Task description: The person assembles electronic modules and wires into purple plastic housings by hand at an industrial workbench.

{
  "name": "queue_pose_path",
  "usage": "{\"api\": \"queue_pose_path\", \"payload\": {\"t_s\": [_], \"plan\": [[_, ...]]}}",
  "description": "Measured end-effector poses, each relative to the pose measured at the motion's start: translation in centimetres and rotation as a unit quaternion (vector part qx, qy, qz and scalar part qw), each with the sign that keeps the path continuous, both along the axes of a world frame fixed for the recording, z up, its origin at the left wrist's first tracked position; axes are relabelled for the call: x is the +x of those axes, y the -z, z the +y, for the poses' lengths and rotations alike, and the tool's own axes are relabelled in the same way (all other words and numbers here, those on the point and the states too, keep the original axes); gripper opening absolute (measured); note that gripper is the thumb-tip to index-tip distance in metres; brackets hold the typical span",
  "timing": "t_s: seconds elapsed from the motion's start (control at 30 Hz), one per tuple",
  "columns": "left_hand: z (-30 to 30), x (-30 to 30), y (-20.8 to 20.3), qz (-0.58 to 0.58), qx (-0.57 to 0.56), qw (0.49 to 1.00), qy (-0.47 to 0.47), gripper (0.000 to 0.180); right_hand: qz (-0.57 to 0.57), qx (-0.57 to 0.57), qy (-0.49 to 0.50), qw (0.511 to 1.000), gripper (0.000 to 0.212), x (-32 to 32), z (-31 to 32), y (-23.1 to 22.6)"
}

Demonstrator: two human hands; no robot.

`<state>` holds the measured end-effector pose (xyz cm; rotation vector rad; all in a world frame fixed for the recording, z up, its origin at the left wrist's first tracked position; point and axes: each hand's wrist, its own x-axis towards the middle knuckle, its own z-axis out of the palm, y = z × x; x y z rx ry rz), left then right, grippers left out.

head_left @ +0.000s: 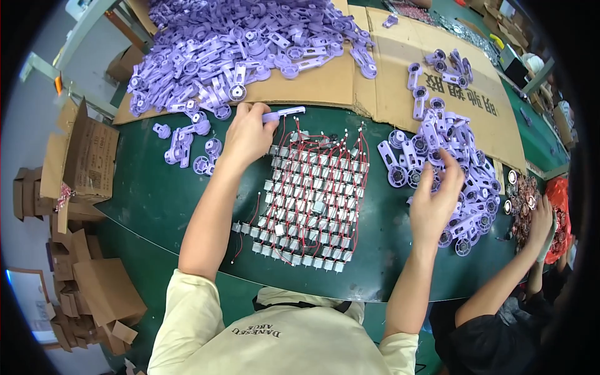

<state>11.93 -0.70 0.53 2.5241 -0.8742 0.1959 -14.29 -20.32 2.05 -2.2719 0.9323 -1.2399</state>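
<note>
My left hand (247, 134) is closed on a purple plastic housing (286, 114), a long, narrow part held sideways above the far edge of the motor block. Below it, small silver motors (312, 206) stand in tight rows with thin red wires running across them. My right hand (437, 197) hovers at the near left side of a heap of purple housings with dark round centres (465, 181). Its thumb and forefinger are apart, and I see nothing between them. The lower fingers are partly hidden.
A large pile of purple housings (237, 44) lies on flattened cardboard (325, 84) at the far side. Several loose ones (181, 147) sit left of my left hand. A cardboard box (87, 153) stands at the left edge. At right, a co-worker's hand (540, 225) touches small wired parts (522, 203).
</note>
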Motion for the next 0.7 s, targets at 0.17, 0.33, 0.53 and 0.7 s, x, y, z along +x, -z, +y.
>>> {"api": "queue_pose_path", "payload": {"t_s": [0.17,0.33,0.53,0.7], "plan": [[0.6,0.7,0.2,0.099,-0.018,0.994,-0.036,0.024,0.034,0.119,-0.182,0.975,0.02,1.8,3.3,1.0],[3.6,-3.2,-2.0,0.296,-0.248,0.921,-0.044,0.027,0.138,0.061,-0.422,0.894,0.024,2.0,6.5,1.0],[3.4,-5.9,-0.9,0.478,-0.403,0.78,0.04,0.044,0.224,0.016,-0.44,0.87,0.028,2.2,8.0,1.5],[3.2,-7.4,-0.1,0.583,-0.382,0.706,0.126,0.028,0.111,0.168,-0.4,0.894,0.027,2.1,7.6,-0.3]]}}
